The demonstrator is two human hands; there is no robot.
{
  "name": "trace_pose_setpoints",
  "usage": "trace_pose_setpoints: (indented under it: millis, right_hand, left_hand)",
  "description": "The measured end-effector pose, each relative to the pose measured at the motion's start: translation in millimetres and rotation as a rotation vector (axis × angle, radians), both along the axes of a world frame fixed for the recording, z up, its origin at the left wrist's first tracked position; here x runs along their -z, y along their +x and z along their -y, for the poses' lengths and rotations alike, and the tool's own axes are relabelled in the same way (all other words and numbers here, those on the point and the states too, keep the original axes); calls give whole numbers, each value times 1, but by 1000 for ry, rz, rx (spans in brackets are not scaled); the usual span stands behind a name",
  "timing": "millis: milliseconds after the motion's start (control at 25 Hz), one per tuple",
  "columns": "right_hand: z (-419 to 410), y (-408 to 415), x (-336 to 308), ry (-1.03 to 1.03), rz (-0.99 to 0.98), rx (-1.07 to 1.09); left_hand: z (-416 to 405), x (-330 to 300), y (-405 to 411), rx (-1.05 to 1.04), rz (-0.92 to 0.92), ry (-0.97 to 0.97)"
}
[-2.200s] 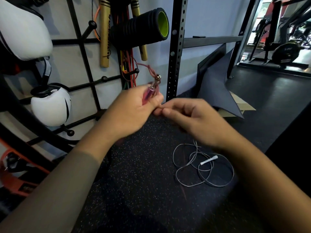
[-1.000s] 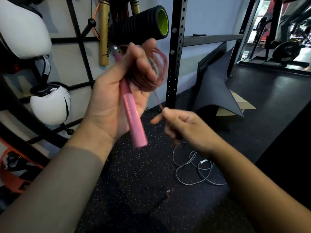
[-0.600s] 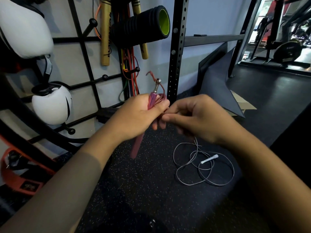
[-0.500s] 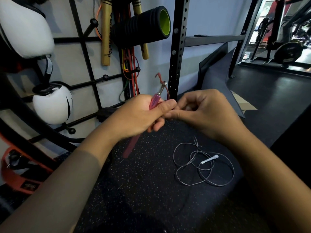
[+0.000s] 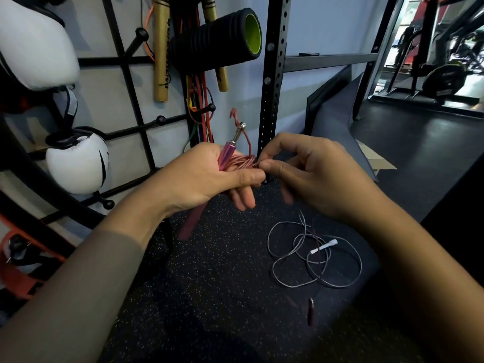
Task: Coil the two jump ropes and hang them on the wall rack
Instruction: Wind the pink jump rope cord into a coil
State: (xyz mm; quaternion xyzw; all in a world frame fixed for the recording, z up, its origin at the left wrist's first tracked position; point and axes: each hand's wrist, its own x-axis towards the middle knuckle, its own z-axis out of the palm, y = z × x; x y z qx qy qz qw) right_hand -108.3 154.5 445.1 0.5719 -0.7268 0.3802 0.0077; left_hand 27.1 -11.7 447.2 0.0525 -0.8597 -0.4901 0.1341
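Note:
My left hand grips the pink jump rope by its handle, with several turns of pink cord bunched across the palm. My right hand pinches that cord just beside the left thumb. The rope's second handle dangles blurred low over the floor. The grey jump rope lies in loose tangled loops on the speckled black floor under my right wrist, its white handle among them. The black wall rack with ball-tipped pegs is on the wall to the left.
On the rack hang white boxing gloves, wooden sticks, a black foam roller and coloured bands. A black perforated upright stands behind my hands. A dark mat leans at right.
A second ago my left hand was raised with the pink coil; it has come down to chest height. My right hand has closed in on the cord, and the loose handle has swung lower right.

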Motion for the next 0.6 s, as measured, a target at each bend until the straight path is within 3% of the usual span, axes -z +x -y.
trace_pose_setpoints:
  millis: [160, 280, 400, 600]
  right_hand:
    - [2, -6, 4, -138, 16, -27]
    - [7, -9, 12, -324, 256, -73]
    - [16, -3, 20, -327, 519, -196]
    - [30, 4, 40, -250, 638, -236]
  left_hand:
    - [3, 0, 4, 61, 44, 81]
    - [1, -6, 12, 213, 53, 378]
    - [-2, -7, 11, 306, -56, 688]
    - [-4, -6, 5, 647, -259, 1244]
